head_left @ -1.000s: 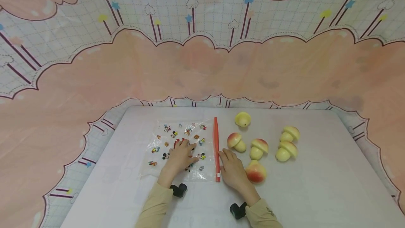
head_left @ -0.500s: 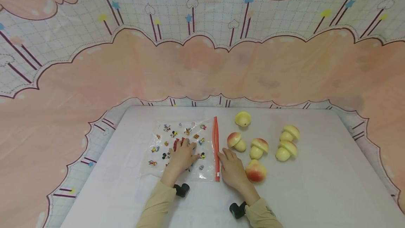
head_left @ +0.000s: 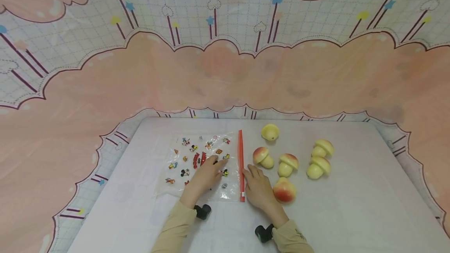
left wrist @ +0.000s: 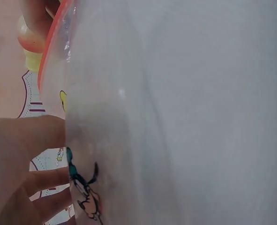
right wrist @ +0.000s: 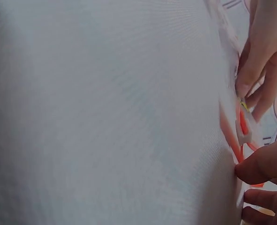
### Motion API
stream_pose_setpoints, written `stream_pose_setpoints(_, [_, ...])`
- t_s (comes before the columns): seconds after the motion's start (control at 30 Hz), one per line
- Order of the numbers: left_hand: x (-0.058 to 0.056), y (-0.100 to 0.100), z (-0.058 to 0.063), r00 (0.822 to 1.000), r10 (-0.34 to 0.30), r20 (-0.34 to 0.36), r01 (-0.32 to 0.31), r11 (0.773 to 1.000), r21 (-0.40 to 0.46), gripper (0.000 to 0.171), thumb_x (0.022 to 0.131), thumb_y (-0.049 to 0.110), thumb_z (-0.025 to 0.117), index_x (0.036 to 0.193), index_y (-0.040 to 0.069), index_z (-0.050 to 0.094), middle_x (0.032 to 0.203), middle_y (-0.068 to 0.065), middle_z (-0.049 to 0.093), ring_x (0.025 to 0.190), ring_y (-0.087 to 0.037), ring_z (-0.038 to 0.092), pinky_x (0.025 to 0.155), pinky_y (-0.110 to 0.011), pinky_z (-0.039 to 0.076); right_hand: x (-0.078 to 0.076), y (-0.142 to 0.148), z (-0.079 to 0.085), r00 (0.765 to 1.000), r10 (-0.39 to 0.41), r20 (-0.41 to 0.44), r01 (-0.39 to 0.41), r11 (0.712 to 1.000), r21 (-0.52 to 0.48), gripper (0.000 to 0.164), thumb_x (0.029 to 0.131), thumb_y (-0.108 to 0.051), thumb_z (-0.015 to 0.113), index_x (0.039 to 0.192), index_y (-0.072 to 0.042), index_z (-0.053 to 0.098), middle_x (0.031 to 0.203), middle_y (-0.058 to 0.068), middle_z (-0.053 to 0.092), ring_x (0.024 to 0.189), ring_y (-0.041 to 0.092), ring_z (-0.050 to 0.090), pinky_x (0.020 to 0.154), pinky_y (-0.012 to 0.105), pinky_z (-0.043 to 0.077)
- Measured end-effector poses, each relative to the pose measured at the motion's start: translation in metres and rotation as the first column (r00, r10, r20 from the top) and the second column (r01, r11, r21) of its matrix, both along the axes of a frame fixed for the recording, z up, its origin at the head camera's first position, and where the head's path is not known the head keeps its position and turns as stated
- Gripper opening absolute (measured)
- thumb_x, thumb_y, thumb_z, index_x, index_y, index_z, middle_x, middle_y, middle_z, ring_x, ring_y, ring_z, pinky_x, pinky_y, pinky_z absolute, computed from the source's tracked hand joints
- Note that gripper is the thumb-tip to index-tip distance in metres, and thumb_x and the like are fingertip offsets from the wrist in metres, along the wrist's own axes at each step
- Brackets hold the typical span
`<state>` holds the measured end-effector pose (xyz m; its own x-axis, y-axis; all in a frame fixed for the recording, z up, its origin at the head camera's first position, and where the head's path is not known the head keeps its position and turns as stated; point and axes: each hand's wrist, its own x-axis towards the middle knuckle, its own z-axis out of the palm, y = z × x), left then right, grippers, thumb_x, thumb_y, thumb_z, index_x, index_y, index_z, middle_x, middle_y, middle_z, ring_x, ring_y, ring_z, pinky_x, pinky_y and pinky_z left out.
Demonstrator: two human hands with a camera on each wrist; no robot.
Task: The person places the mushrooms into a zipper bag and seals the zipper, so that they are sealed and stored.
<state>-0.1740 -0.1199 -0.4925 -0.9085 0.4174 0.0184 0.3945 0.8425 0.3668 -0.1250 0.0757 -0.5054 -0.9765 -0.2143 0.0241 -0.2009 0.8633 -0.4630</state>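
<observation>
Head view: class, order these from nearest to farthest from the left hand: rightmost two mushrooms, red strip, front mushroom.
1. Red strip: just right of the left hand.
2. Front mushroom: beside the right hand.
3. Rightmost two mushrooms: farther right; too close to call between them.

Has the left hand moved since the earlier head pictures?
Yes: the left hand has shifted slightly right across the bag, toward its unmoved orange-red zip strip, uncovering red lettering.

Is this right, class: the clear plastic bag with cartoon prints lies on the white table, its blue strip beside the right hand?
Not blue: the strip on the clear plastic bag is red, as the head view shows. The rest stands.
</observation>
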Motion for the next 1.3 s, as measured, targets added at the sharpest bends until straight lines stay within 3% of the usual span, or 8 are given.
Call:
stream_pose_setpoints(0.43, [0.0004,0.0043,-0.0036,0.998,0.050,-0.037,-0.049,0.999,0.023,0.037,0.091,0.023,0.064,0.126,0.009,0.063,0.135,-0.026,0.051,0.127,-0.043,0.048,0.105,-0.055,0.042,0.0003,0.0006,-0.0035,1.000,0.001,-0.016,-0.001,1.000,-0.006,0.044,0.090,-0.008,0.055,0.133,-0.005,0.054,0.143,0.018,0.046,0.134,0.038,0.041,0.102,0.057,0.042])
stream_pose_setpoints(0.87, [-0.0013,0.0079,-0.0037,0.984,0.165,-0.073,-0.166,0.986,-0.006,0.033,0.086,0.025,0.070,0.112,0.006,0.067,0.126,-0.020,0.058,0.118,-0.038,0.055,0.095,-0.055,0.048,0.0006,0.0005,-0.0014,1.000,-0.003,-0.013,0.002,1.000,-0.016,0.046,0.089,-0.008,0.051,0.135,-0.008,0.053,0.143,0.018,0.045,0.135,0.037,0.039,0.102,0.057,0.040])
stream_pose_setpoints(1.07, [-0.0010,0.0065,-0.0069,0.979,0.158,-0.130,-0.158,0.987,0.011,0.026,0.083,0.015,0.072,0.106,0.006,0.066,0.135,-0.017,0.056,0.121,-0.037,0.055,0.092,-0.057,0.049,0.0005,0.0006,-0.0032,1.000,-0.006,-0.024,0.006,1.000,-0.019,0.047,0.088,-0.008,0.050,0.134,-0.008,0.053,0.143,0.018,0.046,0.136,0.037,0.039,0.102,0.057,0.039])
stream_pose_setpoints(1.3, [-0.0022,0.0002,-0.0045,0.984,0.118,-0.130,-0.117,0.993,0.011,0.024,0.081,0.007,0.072,0.104,0.002,0.066,0.124,-0.018,0.064,0.108,-0.035,0.064,0.085,-0.051,0.054,0.0006,-0.0002,-0.0032,1.000,-0.005,-0.031,0.004,1.000,-0.019,0.047,0.088,-0.008,0.050,0.134,-0.008,0.053,0.143,0.018,0.046,0.136,0.037,0.039,0.102,0.057,0.040])
